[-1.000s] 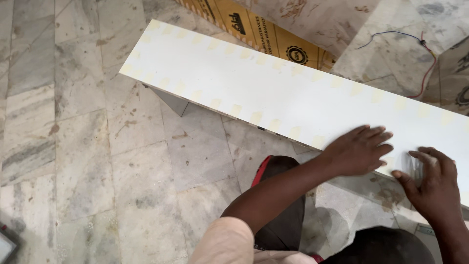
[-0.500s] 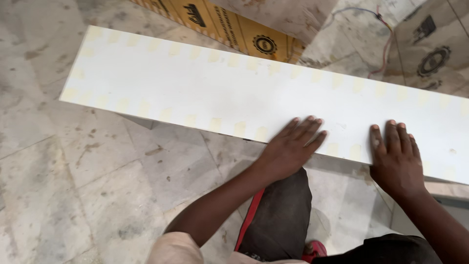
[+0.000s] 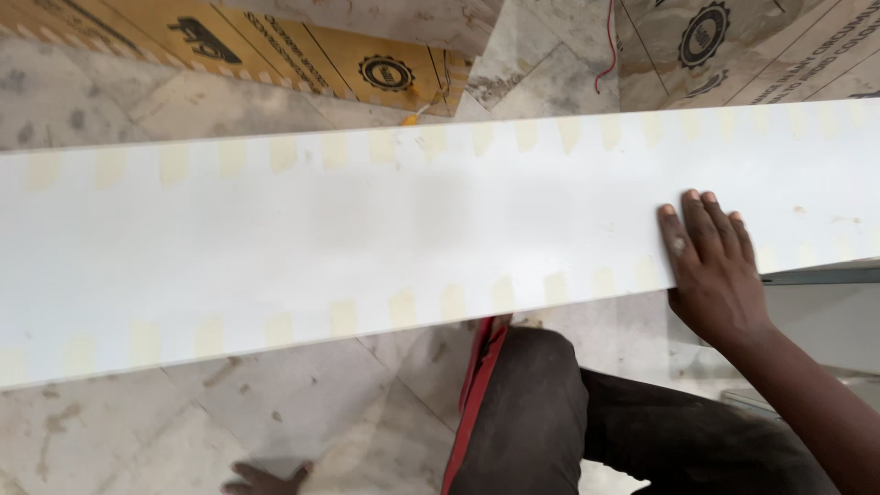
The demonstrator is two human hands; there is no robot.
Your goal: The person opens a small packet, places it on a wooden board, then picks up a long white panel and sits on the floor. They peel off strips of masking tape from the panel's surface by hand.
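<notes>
A long white board (image 3: 367,247) runs across the whole view, with short strips of pale masking tape (image 3: 401,307) along both long edges. My right hand (image 3: 710,261) lies flat, palm down, on the board's near edge at the right and grips nothing. My left hand (image 3: 266,478) is low at the bottom edge of the view. Its fingers are spread on the marble floor (image 3: 302,412), away from the board, and only part of it shows.
My bent knee in dark trousers with a red stripe (image 3: 541,412) sits under the board's near edge. Printed yellow-brown cardboard sheets (image 3: 302,55) lie beyond the board, greyer cardboard (image 3: 733,46) is at the top right, and a thin red wire (image 3: 605,46) runs between them.
The view has moved closer and to the left along the board. My left hand has come off the board and gone down to the floor. My right hand still lies flat on the board.
</notes>
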